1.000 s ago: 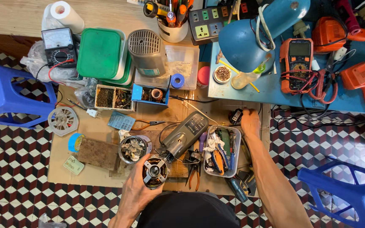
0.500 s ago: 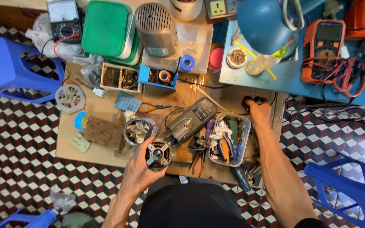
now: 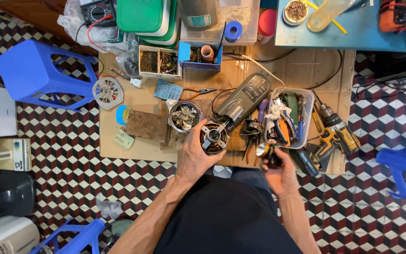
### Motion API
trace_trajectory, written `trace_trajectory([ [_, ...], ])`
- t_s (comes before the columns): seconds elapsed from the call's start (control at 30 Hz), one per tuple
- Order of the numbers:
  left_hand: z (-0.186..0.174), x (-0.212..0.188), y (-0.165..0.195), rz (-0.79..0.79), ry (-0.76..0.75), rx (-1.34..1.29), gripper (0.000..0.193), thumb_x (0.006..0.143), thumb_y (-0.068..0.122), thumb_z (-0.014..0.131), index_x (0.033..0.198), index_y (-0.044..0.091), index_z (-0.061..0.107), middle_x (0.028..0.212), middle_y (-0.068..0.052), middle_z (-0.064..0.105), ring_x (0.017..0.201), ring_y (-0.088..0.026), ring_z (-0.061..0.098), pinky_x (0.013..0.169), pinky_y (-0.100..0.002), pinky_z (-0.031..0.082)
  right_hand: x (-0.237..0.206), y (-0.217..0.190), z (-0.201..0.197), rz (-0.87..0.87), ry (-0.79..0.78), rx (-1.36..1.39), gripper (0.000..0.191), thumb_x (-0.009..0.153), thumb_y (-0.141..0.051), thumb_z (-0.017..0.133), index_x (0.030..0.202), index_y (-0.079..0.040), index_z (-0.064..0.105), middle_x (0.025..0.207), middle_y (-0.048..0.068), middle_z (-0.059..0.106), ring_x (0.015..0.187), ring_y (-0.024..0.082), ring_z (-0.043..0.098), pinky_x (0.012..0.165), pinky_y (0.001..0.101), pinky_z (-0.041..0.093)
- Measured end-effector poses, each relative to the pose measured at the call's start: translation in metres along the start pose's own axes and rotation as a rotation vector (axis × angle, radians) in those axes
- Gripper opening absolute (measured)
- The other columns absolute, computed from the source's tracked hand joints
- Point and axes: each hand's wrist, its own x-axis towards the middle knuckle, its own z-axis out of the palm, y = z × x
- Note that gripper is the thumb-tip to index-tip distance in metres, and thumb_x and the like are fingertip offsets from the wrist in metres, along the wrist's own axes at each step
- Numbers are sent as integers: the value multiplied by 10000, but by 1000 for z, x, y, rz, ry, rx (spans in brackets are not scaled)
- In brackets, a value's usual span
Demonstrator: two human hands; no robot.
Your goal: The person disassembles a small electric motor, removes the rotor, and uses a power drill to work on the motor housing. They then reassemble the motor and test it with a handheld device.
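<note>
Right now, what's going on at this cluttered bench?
A person sits over a cardboard-covered worktable. The left hand grips a round electric motor at the table's near edge. The right hand holds a small dark tool with an orange tip, beside a clear tray of hand tools and a yellow cordless drill.

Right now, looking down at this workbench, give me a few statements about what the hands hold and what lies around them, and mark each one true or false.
1. The left hand holds a round electric motor. True.
2. The right hand is empty and flat on the cardboard. False: it grips a small dark tool with a brassy tip.
3. A yellow and black cordless drill lies right of the clear tool tray. True.
4. The blue plastic stool stands on top of the table. False: it stands on the tiled floor, left of the table.
5. A round tin of scraps sits just left of the motor. True.
</note>
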Motion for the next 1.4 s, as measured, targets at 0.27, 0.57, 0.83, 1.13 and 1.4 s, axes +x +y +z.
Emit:
trace_trajectory([
  [0.27,2,-5,-13,31,17,-14,919,685,291,929,1426,52,441,1235,-191,656,1083,-352,700,881,-443,591,16,108,17,196,-49,98,240,888,-203,761,1031,-66,626,899,77,667,685,190,561,519,279,431],
  [0.57,6,-5,-23,16,37,-83,904,690,264,931,1426,65,446,1267,-160,658,1114,-318,709,902,-407,603,44,129,76,305,-61,198,359,998,-277,565,1257,-34,623,1269,149,684,1215,297,617,1077,484,490],
  [0.83,6,-5,-34,12,9,-128,941,705,233,940,1453,54,398,1416,-184,568,1234,-356,657,1017,-403,586,67,140,96,465,-165,188,289,1022,-246,569,1149,-14,684,1139,162,731,1016,267,715,922,433,601],
  [1.13,2,-3,-38,2,25,-118,931,712,249,942,1446,43,407,1466,-203,540,1294,-369,623,1052,-411,562,89,146,104,607,-220,145,207,1033,-161,555,1065,-13,697,1025,161,750,846,253,751,775,391,649],
  [1.4,0,-6,-48,19,28,-116,927,728,260,944,1444,14,409,1499,-242,505,1380,-381,555,1141,-430,491,93,147,107,659,-216,37,220,1013,-162,541,1032,-11,701,983,173,750,788,262,750,721,408,655],
])
